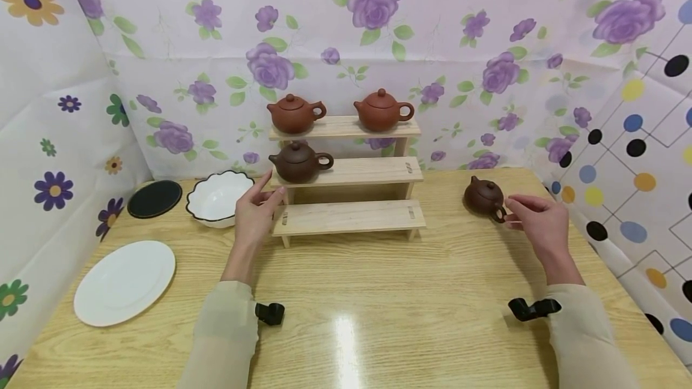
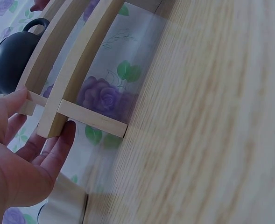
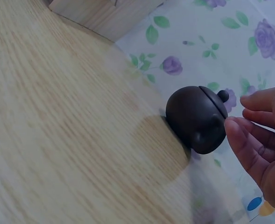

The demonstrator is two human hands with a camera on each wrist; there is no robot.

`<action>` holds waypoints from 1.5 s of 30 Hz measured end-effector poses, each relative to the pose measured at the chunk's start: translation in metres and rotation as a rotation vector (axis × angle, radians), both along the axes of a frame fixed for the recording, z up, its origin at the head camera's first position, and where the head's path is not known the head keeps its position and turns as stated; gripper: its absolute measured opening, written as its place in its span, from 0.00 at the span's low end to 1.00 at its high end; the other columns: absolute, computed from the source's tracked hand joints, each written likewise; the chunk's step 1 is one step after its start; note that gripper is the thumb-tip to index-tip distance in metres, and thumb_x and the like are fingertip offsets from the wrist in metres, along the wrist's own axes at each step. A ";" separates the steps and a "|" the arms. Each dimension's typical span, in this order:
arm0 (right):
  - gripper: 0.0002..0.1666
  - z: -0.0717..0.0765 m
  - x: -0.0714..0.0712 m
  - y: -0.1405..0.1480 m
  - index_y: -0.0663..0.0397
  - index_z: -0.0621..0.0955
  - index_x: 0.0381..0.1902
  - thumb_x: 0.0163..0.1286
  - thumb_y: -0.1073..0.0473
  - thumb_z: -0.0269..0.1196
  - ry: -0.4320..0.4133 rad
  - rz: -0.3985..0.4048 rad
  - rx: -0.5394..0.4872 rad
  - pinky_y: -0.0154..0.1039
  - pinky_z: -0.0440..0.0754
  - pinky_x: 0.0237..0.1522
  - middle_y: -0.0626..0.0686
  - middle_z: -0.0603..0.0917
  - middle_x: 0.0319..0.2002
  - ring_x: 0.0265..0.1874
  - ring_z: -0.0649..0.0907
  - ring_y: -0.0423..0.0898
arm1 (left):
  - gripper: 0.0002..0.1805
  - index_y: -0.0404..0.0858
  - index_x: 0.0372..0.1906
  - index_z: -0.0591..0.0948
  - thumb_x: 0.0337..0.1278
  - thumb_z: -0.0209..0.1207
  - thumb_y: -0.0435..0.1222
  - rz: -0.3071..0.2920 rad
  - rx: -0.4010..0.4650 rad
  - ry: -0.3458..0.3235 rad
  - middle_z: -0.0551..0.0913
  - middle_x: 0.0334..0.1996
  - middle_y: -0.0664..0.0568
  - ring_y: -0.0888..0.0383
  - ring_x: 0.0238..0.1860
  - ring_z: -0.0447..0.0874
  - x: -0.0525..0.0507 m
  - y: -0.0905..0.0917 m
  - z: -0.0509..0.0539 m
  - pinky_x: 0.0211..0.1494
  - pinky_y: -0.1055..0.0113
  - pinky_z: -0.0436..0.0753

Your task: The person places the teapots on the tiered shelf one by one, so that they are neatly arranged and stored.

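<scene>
On the middle tier of a wooden stepped shelf (image 1: 346, 221) stands a dark brown teapot (image 1: 296, 164), its spout to the left. My left hand (image 1: 256, 204) is at the shelf's left end, with fingers fairly straight. In the left wrist view its thumb is by the middle board and its fingers reach the lower board's end. Another dark brown teapot (image 1: 483, 197) rests on the table to the right, handle toward me. Beside that handle is my right hand (image 1: 537, 221), fingertips close to it, fingers apart in the right wrist view; whether they touch cannot be told.
Two reddish-brown teapots, one at left (image 1: 292, 116) and one at right (image 1: 381, 113), stand on the top tier. A scalloped white bowl (image 1: 218, 197), a black round disc (image 1: 154, 199) and a white plate (image 1: 124, 284) lie left. Patterned cloth walls (image 1: 324, 29) border the table.
</scene>
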State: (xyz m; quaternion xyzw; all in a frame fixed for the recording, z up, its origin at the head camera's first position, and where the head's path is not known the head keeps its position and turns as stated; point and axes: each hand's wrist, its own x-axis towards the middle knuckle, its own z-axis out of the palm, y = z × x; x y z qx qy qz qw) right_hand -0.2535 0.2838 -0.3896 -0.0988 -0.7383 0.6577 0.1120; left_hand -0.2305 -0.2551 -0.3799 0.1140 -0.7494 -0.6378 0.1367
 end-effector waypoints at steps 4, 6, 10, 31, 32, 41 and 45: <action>0.14 -0.004 -0.001 0.002 0.58 0.90 0.49 0.69 0.57 0.75 -0.041 -0.039 0.003 0.34 0.88 0.28 0.36 0.90 0.31 0.23 0.89 0.38 | 0.28 0.59 0.73 0.78 0.71 0.68 0.46 0.002 -0.002 0.000 0.84 0.38 0.61 0.66 0.38 0.80 -0.001 0.000 0.000 0.36 0.76 0.77; 0.12 -0.007 -0.001 0.002 0.55 0.91 0.48 0.69 0.56 0.75 -0.078 -0.058 0.025 0.33 0.88 0.28 0.35 0.90 0.29 0.23 0.89 0.37 | 0.28 0.59 0.73 0.79 0.71 0.68 0.46 0.002 -0.003 0.002 0.85 0.37 0.61 0.66 0.37 0.80 -0.001 0.000 -0.001 0.35 0.76 0.76; 0.14 -0.010 -0.002 0.003 0.52 0.91 0.48 0.69 0.53 0.75 -0.138 -0.081 0.057 0.34 0.88 0.28 0.33 0.88 0.28 0.24 0.89 0.37 | 0.28 0.58 0.73 0.79 0.71 0.68 0.46 0.008 -0.009 0.003 0.84 0.36 0.62 0.67 0.36 0.80 -0.001 0.001 -0.001 0.35 0.76 0.76; 0.25 -0.019 -0.004 -0.003 0.55 0.90 0.54 0.67 0.44 0.76 -0.179 -0.021 0.189 0.34 0.89 0.33 0.30 0.87 0.30 0.31 0.88 0.34 | 0.29 0.56 0.73 0.79 0.70 0.68 0.45 0.019 0.016 0.019 0.82 0.37 0.60 0.67 0.38 0.80 0.003 -0.001 0.001 0.39 0.76 0.78; 0.27 -0.020 -0.004 -0.003 0.57 0.89 0.56 0.68 0.44 0.75 -0.179 -0.015 0.201 0.34 0.89 0.33 0.30 0.86 0.31 0.31 0.88 0.34 | 0.29 0.56 0.73 0.79 0.70 0.68 0.45 0.018 0.018 0.017 0.82 0.37 0.60 0.67 0.39 0.80 0.003 -0.001 0.001 0.39 0.76 0.78; 0.32 -0.024 -0.003 -0.003 0.66 0.84 0.62 0.71 0.48 0.73 -0.161 0.010 0.206 0.36 0.90 0.37 0.31 0.85 0.33 0.33 0.91 0.34 | 0.29 0.56 0.74 0.78 0.70 0.68 0.44 0.016 0.017 0.016 0.82 0.36 0.61 0.68 0.37 0.79 0.003 0.001 0.001 0.38 0.76 0.77; 0.31 -0.024 -0.003 -0.002 0.70 0.83 0.62 0.72 0.51 0.73 -0.133 0.022 0.176 0.36 0.90 0.37 0.33 0.88 0.31 0.33 0.92 0.36 | 0.29 0.56 0.74 0.78 0.70 0.68 0.44 0.019 0.011 0.015 0.82 0.35 0.62 0.68 0.37 0.79 0.002 0.002 0.001 0.38 0.76 0.77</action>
